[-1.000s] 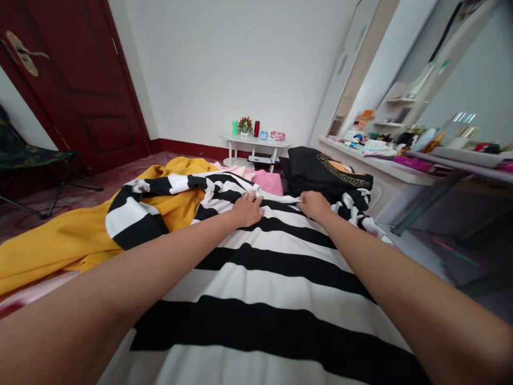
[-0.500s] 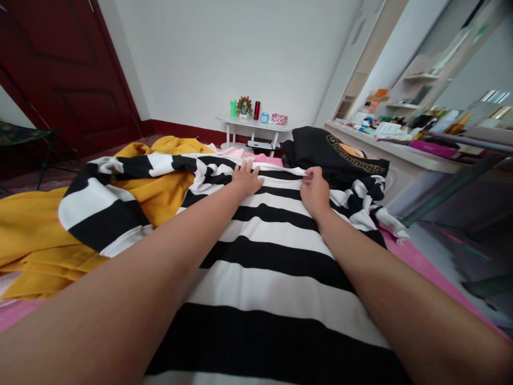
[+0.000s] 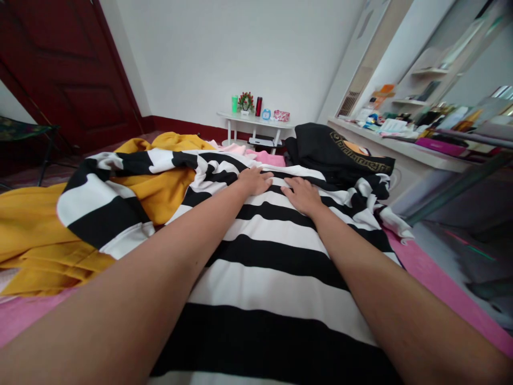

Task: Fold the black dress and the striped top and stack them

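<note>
A black-and-white striped garment [image 3: 276,267] lies spread over a pink bed sheet [image 3: 436,283] in front of me. My left hand [image 3: 254,181] rests flat on its far end, fingers stretched out. Beside it my right hand [image 3: 301,194] also lies flat on the stripes, fingers apart, holding nothing. One striped sleeve [image 3: 104,203] is thrown out to the left over a yellow garment [image 3: 36,224]. A black garment with a gold pattern [image 3: 340,155] lies just beyond my right hand.
A small white table [image 3: 256,124] with a cup, a plant, a bottle and a clock stands at the far wall. On the right runs a long shelf [image 3: 409,152] crowded with things. A dark red door [image 3: 68,69] and a folding chair [image 3: 28,139] are at the left.
My right hand has let go of the pinched edge of the striped garment and moved left, now lying flat beside my left hand. The view has shifted slightly downward.
</note>
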Demonstrator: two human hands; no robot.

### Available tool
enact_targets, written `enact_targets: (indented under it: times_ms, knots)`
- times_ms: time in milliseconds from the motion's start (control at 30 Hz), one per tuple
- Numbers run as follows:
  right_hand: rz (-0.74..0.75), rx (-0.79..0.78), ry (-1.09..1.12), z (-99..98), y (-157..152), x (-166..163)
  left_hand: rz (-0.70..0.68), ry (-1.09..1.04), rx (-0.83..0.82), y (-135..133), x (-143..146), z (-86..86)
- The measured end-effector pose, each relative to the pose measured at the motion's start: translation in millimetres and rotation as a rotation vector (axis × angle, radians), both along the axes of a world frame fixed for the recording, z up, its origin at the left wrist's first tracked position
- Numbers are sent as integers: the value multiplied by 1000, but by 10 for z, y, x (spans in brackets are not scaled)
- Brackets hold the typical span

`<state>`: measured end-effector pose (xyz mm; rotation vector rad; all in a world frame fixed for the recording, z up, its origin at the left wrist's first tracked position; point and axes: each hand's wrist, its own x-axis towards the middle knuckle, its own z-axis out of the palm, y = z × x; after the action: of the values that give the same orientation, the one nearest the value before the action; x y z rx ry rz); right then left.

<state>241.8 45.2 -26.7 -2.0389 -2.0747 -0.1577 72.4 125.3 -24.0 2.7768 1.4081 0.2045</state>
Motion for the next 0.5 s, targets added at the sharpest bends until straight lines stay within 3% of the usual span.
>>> enact_targets:
  times_ms: [100, 233, 400, 500]
  knots:
    - [-17, -127, -5, 15, -1, -17, 33, 28, -71, 33, 16, 13]
    - [-58, -286, 17, 81, -92, -101, 50, 9, -79, -256, -94, 33]
    - [-100, -395, 21, 218, -315, -122, -198, -51, 59, -724, -675, 43]
    - [-66, -408, -21, 370, -588, 63, -222, 36, 44, -857, -1101, 156]
